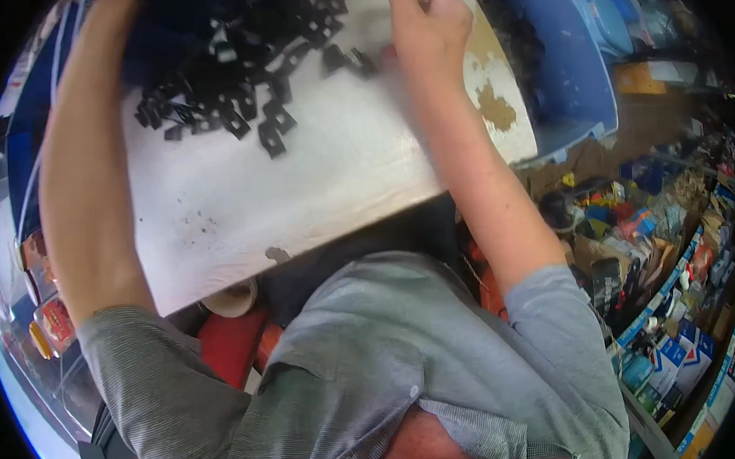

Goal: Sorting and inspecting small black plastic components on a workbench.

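Right grip (pixel 429 22) curls over one board (pixel 298 200), black pieces (pixel 259 47) uncountable.

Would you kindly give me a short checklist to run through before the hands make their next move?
1. Black pieces on the white board: ok, heaped on its far part.
2. Pieces lying separately: not ok, most overlap in a jumble.
3. Right hand free of any piece: cannot tell, its fingers are curled in and hide the palm.
4. Left hand placed well: cannot tell, the left forearm runs out past the upper edge.
5. Blue bin within reach: seems ok, it stands close by the board's right side.
6. Board surface sound: not ok, a brown worn patch shows near its right edge.
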Demonstrator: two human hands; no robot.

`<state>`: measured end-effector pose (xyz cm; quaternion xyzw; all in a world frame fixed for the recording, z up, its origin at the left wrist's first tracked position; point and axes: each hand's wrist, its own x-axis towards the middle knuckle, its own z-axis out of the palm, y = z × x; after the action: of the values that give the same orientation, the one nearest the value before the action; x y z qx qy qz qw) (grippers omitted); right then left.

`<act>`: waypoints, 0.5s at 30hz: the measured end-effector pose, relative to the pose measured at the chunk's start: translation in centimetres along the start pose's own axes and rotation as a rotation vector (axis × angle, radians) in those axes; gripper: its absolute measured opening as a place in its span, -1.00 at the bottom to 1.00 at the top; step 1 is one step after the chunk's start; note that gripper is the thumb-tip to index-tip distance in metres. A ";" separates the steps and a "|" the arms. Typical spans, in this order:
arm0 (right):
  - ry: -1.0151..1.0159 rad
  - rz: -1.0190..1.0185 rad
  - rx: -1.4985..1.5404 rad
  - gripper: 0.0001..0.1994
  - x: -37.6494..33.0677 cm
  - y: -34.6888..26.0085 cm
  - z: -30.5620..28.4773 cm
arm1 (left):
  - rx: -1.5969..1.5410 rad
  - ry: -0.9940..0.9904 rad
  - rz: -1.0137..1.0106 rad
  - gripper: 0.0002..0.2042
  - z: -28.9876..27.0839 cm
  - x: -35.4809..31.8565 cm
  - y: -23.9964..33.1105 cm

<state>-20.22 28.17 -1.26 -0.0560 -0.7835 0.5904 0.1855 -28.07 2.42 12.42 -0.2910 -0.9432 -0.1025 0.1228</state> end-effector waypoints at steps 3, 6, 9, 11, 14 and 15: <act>0.020 0.013 0.055 -0.72 0.0 0.8 0.2 | 0.039 -0.016 -0.162 -0.54 0.0 0.0 0.7; 0.040 0.053 0.060 -0.72 -0.3 0.8 0.2 | 0.036 -0.056 -0.290 -0.53 -0.9 0.1 2.6; 0.011 0.098 0.032 -0.73 -0.1 0.9 -0.2 | 0.006 -0.083 -0.369 -0.53 -1.0 0.0 2.8; -0.051 0.135 0.022 -0.76 -0.1 0.6 -0.3 | -0.064 -0.039 -0.339 -0.56 -1.3 -0.3 2.0; -0.068 0.148 0.048 -0.77 -0.1 0.1 -0.3 | -0.231 0.090 -0.137 -0.59 -1.5 -1.1 0.8; -0.073 0.161 0.052 -0.77 -0.1 0.1 -0.3 | -0.371 0.189 0.053 -0.60 -1.5 -1.4 0.4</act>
<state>-19.98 28.46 -1.33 -0.0925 -0.7672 0.6251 0.1099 -26.48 1.64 13.48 -0.3225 -0.8845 -0.2978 0.1578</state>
